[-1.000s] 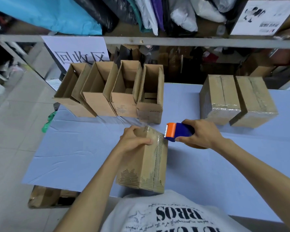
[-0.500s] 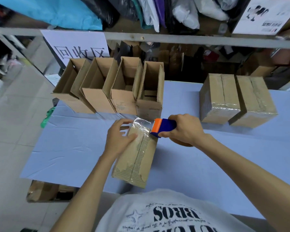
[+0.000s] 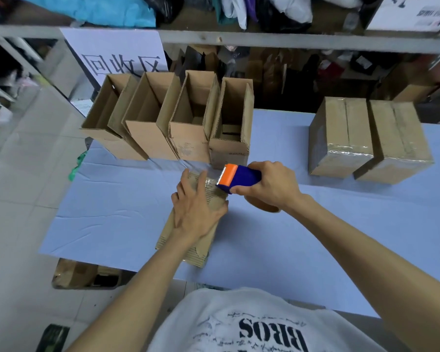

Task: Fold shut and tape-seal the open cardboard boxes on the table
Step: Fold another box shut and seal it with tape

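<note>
A closed cardboard box (image 3: 188, 250) lies tilted on the blue table (image 3: 112, 212) in front of me. My left hand (image 3: 196, 209) presses flat on its top with fingers spread. My right hand (image 3: 269, 186) grips a blue and orange tape dispenser (image 3: 236, 177) at the box's far end, where clear tape (image 3: 211, 184) shines on the cardboard. Several open boxes (image 3: 188, 118) stand in a row at the back left. Two taped boxes (image 3: 366, 138) sit at the back right.
A metal shelf rail (image 3: 290, 43) runs across the back, with a white sign (image 3: 117, 54) hanging from it. Bags fill the shelf above. A carton (image 3: 81, 275) sits on the floor under the table's near left edge.
The box has been laid flatter and turned. My left hand went from gripping its top corner to pressing flat on it. The dispenser moved left onto the box's far end.
</note>
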Available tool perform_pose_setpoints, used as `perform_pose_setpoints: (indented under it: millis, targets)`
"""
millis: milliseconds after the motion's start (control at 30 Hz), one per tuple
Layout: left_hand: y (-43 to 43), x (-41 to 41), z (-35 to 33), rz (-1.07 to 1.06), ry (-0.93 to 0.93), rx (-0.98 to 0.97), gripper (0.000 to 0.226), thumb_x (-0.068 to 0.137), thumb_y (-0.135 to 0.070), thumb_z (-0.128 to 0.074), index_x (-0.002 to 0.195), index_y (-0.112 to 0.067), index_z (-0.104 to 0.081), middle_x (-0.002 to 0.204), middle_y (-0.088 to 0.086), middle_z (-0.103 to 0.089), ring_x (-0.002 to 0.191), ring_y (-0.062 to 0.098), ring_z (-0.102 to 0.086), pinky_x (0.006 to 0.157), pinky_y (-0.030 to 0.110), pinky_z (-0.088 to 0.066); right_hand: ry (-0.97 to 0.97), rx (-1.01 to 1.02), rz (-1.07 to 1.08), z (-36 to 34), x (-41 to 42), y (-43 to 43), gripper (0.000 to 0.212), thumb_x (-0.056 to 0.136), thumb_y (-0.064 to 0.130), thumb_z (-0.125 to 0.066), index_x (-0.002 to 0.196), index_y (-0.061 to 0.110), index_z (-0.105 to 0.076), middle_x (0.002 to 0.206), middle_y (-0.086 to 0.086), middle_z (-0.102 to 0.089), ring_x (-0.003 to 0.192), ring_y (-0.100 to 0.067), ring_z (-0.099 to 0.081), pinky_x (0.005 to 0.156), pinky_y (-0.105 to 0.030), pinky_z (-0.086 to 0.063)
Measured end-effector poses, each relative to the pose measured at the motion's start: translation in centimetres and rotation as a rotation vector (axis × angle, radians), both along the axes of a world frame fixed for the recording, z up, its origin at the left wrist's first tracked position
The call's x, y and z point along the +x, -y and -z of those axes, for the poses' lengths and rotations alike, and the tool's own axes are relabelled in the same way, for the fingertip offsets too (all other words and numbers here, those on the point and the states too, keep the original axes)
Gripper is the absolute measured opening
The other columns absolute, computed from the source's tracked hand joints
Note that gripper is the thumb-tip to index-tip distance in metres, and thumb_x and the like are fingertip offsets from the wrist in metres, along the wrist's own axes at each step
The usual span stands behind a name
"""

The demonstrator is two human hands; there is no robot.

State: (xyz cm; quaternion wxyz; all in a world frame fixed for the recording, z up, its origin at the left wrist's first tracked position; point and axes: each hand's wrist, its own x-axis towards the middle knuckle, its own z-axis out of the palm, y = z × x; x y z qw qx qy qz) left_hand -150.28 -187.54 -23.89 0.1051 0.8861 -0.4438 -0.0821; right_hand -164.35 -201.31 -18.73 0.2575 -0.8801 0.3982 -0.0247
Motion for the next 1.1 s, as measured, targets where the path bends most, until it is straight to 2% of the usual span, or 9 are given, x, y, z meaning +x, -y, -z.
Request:
perform_pose_setpoints:
  millis: [200, 367, 467, 567, 733, 800, 933, 1000, 1100]
  targets:
    - [0.1, 0.2, -0.2, 0.028, 0.006, 0.036, 0.093, 0.076, -0.074, -0.040, 0.150, -0.021, -0.023, 0.147, 0.014, -0.023, 0.124, 0.030, -0.035, 0.096, 0.039, -0.034, 0.056, 0.076, 0.013, 0.8, -1.9, 0.0, 0.072, 0.071, 0.066, -0.070, 0.124, 0.020, -0.056, 0.115, 0.001, -0.068, 0.100, -0.017, -0.062, 0.071, -0.023, -0.049]
    - [0.2, 0.5, -0.2, 0.062, 0.009, 0.073, 0.093, 0.076, -0.074, -0.039, 0.149, -0.019, -0.023, 0.146, 0.014, -0.022, 0.123, 0.031, -0.035, 0.096, 0.041, -0.034, 0.057, 0.098, 0.022, 0.7, -3.2, 0.4, 0.065, 0.068, 0.065, -0.074, 0.116, 0.023, -0.061, 0.105, 0.003, -0.070, 0.090, -0.014, -0.062, 0.068, -0.026, -0.051]
    - [0.3, 0.2, -0.4, 0.063, 0.033, 0.087, 0.097, 0.071, -0.077, -0.028, 0.149, -0.018, -0.024, 0.147, 0.015, -0.023, 0.122, 0.032, -0.035, 0.096, 0.041, -0.034, 0.037, 0.100, 0.029, 0.4, -4.6, 0.5, 0.062, 0.065, 0.065, -0.076, 0.111, 0.026, -0.064, 0.099, 0.005, -0.071, 0.082, -0.012, -0.060, 0.060, -0.022, -0.044]
    - [0.3, 0.3, -0.4, 0.080, 0.019, 0.073, 0.091, 0.079, -0.072, -0.045, 0.150, -0.019, -0.022, 0.148, 0.015, -0.021, 0.124, 0.031, -0.033, 0.099, 0.041, -0.033, -0.029, 0.069, 0.017, 0.0, -4.0, 0.3, 0.065, 0.066, 0.064, -0.076, 0.115, 0.023, -0.062, 0.102, 0.003, -0.071, 0.086, -0.015, -0.061, 0.066, -0.028, -0.051]
    - [0.4, 0.0, -0.5, 0.084, 0.030, 0.085, 0.091, 0.080, -0.068, -0.050, 0.149, -0.018, -0.021, 0.149, 0.015, -0.018, 0.126, 0.031, -0.032, 0.099, 0.040, -0.032, -0.154, 0.059, 0.062, -0.7, -2.6, -0.5, 0.072, 0.065, 0.065, -0.076, 0.118, 0.019, -0.060, 0.105, -0.001, -0.069, 0.092, -0.020, -0.063, 0.072, -0.032, -0.054]
    - [0.2, 0.1, -0.4, 0.090, 0.023, 0.069, 0.092, 0.079, -0.069, -0.050, 0.150, -0.017, -0.021, 0.148, 0.015, -0.020, 0.124, 0.032, -0.033, 0.099, 0.040, -0.032, -0.204, 0.022, 0.089, -0.8, -1.5, -0.6, 0.063, 0.065, 0.062, -0.078, 0.107, 0.018, -0.060, 0.097, -0.001, -0.066, 0.088, -0.022, -0.062, 0.068, -0.032, -0.051]
    - [-0.1, 0.5, -0.1, 0.052, -0.012, 0.004, 0.104, 0.075, -0.071, -0.051, 0.152, -0.012, -0.015, 0.147, 0.015, -0.025, 0.124, 0.031, -0.036, 0.099, 0.042, -0.033, -0.536, -0.081, 0.029, 1.5, -3.1, 0.2, 0.043, 0.071, 0.042, -0.077, 0.092, 0.013, -0.054, 0.096, -0.007, -0.064, 0.091, -0.030, -0.063, 0.064, -0.030, -0.039]
    - [0.0, 0.4, 0.2, 0.029, -0.005, -0.032, 0.110, 0.071, -0.069, -0.059, 0.152, -0.007, -0.016, 0.146, 0.014, -0.028, 0.124, 0.031, -0.038, 0.099, 0.041, -0.034, -0.538, -0.069, 0.066, 3.6, -5.3, 0.3, 0.044, 0.073, 0.049, -0.074, 0.094, 0.016, -0.054, 0.098, -0.007, -0.065, 0.089, -0.030, -0.063, 0.063, -0.029, -0.035]
    - [0.1, 0.4, 0.4, 0.013, -0.016, -0.038, 0.113, 0.068, -0.069, -0.062, 0.150, -0.006, -0.018, 0.146, 0.013, -0.031, 0.124, 0.030, -0.038, 0.100, 0.040, -0.035, -0.445, -0.131, 0.132, 5.6, -6.7, -0.6, 0.047, 0.081, 0.047, -0.070, 0.112, 0.015, -0.055, 0.100, -0.009, -0.062, 0.090, -0.032, -0.061, 0.062, -0.031, -0.037]
